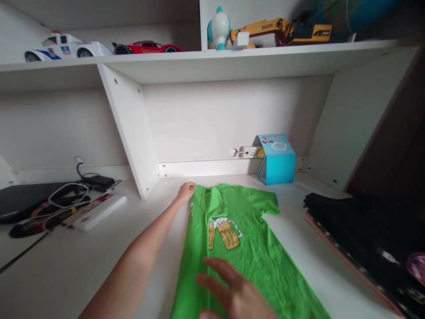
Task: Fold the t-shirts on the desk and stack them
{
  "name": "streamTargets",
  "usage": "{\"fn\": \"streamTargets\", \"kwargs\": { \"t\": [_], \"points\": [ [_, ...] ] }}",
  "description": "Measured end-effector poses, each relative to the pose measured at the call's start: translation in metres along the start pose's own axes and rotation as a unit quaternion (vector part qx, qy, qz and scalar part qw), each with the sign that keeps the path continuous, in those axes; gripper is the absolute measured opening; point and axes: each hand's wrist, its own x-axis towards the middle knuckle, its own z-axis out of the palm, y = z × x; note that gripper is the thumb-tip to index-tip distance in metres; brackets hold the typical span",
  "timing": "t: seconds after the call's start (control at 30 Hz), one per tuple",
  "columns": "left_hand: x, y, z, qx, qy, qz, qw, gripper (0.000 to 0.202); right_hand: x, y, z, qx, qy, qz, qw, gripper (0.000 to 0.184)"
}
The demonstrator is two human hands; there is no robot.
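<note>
A green T-shirt (255,243) with a print of beer mugs lies on the white desk. Its left side is folded inward over the front, so the print is partly covered, while the right sleeve lies spread out. At the shirt's far left corner, my left hand (187,191) pinches the fabric. My right hand (234,290) is above the lower middle of the shirt, its fingers apart and slightly blurred. Nothing shows between those fingers; whether they touch the cloth I cannot tell.
Dark folded clothes (368,239) are stacked at the right. A blue desk calendar (280,168) stands at the back near a wall socket (250,152). Cables and a white power strip (101,212) lie at the left. The shelf (186,62) above holds toy vehicles.
</note>
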Motion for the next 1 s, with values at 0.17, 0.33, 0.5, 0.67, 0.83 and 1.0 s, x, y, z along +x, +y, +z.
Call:
{"fn": "streamTargets", "kwargs": {
  "t": [0.17, 0.33, 0.5, 0.67, 0.83, 1.0],
  "points": [
    [-0.006, -0.006, 0.002, 0.021, 0.006, -0.011, 1.000, 0.026, 0.076, 0.077, -0.053, -0.067, -0.109, 0.171, 0.977, 0.025],
    [-0.007, -0.007, 0.002, 0.023, 0.013, -0.016, 1.000, 0.017, 0.135, 0.163, -0.022, -0.105, -0.088, 0.264, 0.955, 0.025],
    [-0.007, -0.007, 0.002, 0.019, 0.020, -0.025, 0.999, 0.009, 0.160, 0.192, 0.014, -0.106, -0.073, 0.316, 0.940, 0.029],
    [-0.004, -0.012, 0.007, 0.002, 0.037, -0.057, 0.998, 0.014, 0.180, 0.201, 0.017, -0.101, -0.061, 0.346, 0.931, 0.029],
    [-0.003, -0.017, 0.012, -0.021, 0.056, -0.074, 0.995, 0.016, 0.182, 0.195, 0.017, -0.141, -0.031, 0.373, 0.917, 0.030],
    [-0.005, -0.018, 0.010, -0.032, 0.056, -0.082, 0.995, 0.022, 0.156, 0.144, -0.001, -0.152, -0.053, 0.306, 0.938, 0.026]
  ]
}}
